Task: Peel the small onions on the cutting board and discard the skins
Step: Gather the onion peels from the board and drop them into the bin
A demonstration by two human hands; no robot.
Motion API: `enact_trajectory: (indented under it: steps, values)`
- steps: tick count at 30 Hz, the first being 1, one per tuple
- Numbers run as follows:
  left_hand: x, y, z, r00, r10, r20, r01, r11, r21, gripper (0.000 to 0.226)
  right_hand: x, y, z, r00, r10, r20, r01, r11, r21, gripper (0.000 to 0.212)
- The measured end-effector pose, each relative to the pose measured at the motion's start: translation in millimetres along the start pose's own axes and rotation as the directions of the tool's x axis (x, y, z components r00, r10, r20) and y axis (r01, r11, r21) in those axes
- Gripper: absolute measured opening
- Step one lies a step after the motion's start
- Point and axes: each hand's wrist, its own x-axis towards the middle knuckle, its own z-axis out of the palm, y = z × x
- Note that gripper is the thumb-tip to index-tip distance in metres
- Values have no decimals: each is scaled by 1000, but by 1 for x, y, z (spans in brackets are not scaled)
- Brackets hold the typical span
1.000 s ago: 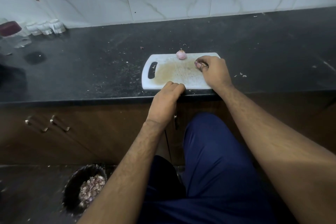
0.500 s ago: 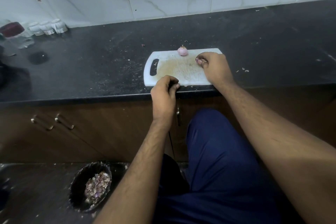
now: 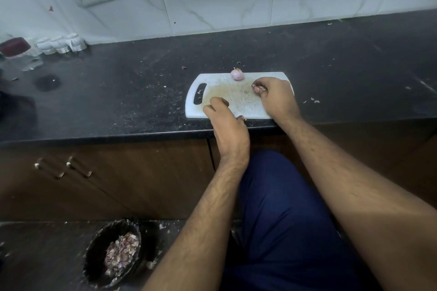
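Observation:
A white cutting board point(image 3: 236, 82) lies near the front edge of the black counter. One small pinkish onion point(image 3: 237, 74) sits at the board's far edge, apart from both hands. My right hand point(image 3: 276, 99) rests on the board's right part, its fingers curled and pinching a small pinkish bit of onion skin point(image 3: 257, 88) at the fingertips. On the board's near left part is my left hand point(image 3: 227, 123), fingers curled down onto the surface and thumb at the near edge. Nothing shows in its grasp.
A black bin point(image 3: 94, 255) holding onion skins stands on the floor at lower left. Jars point(image 3: 60, 43) line the wall at far left. Skin scraps point(image 3: 315, 101) lie on the counter point(image 3: 118, 92) right of the board. Brown cabinet doors point(image 3: 118, 177) are below.
My left hand pulled back to the counter's edge, then moved forward onto the board's near left part. My right hand has stayed on the board's right side, still pinching.

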Motion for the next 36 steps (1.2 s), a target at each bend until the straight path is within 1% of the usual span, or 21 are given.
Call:
enact_trajectory:
  steps: [2, 4, 6, 8, 10, 13, 14, 16, 18, 21, 24, 26, 27, 29, 32, 34, 36]
  values:
    - [0, -2, 1, 1000, 9, 3, -8, 1000, -20, 48, 0, -2, 0, 1000, -4, 11, 4, 1000, -8, 17]
    - [1, -4, -1, 1000, -7, 9, 8, 998, -60, 48, -2, -5, -2, 998, -37, 43, 38, 999, -28, 17]
    - [3, -4, -4, 999, -40, 14, 41, 995, -90, 49, -5, -9, -4, 990, -110, 85, 116, 991, -66, 19]
    - [4, -6, -9, 999, -29, 12, 31, 995, -96, 50, -11, -13, -5, 980, -182, 86, 188, 980, -64, 18]
    - [6, -13, -16, 1000, -17, -9, 16, 994, -104, 48, -22, -15, -6, 982, -184, 31, 183, 983, 18, 19]
    - [9, -28, -28, 997, -44, -56, 36, 991, -129, 43, -42, -17, -4, 989, -130, -66, 140, 976, 164, 17]
    - [10, -32, -31, 997, -50, -61, 41, 989, -139, 42, -47, -18, -3, 990, -116, -75, 128, 974, 186, 17]
    - [10, -38, -37, 996, -60, -63, 49, 986, -162, 41, -54, -25, 1, 992, -114, -48, 121, 973, 199, 17]
    - [10, -46, -39, 992, -97, -75, 80, 976, -200, 43, -57, -34, 7, 985, -174, 14, 170, 973, 153, 16]
    - [10, -54, -44, 988, -122, -95, 95, 964, -248, 44, -62, -42, 19, 952, -281, 120, 283, 959, -2, 19]
    - [13, -58, -47, 987, -127, -99, 93, 952, -291, 43, -66, -40, 22, 941, -312, 130, 321, 945, -57, 26]
    - [15, -60, -48, 979, -172, -113, 116, 914, -389, 45, -64, -38, 17, 946, -299, 128, 308, 949, -60, 27]
    - [16, -61, -48, 974, -201, -107, 131, 879, -459, 44, -62, -38, 14, 948, -289, 133, 299, 952, -60, 26]
    - [17, -61, -48, 965, -251, -72, 160, 787, -595, 43, -58, -38, 12, 948, -279, 150, 292, 954, -67, 24]
    - [17, -57, -48, 960, -281, -18, 181, 665, -725, 42, -61, -45, 14, 945, -280, 169, 292, 955, -50, 22]
    - [14, -54, -50, 954, -299, 8, 190, 586, -788, 42, -68, -55, 20, 962, -229, 149, 225, 973, 45, 17]
    - [11, -51, -54, 944, -328, 18, 192, 505, -841, 39, -75, -65, 29, 984, -131, 120, 102, 969, 224, 13]
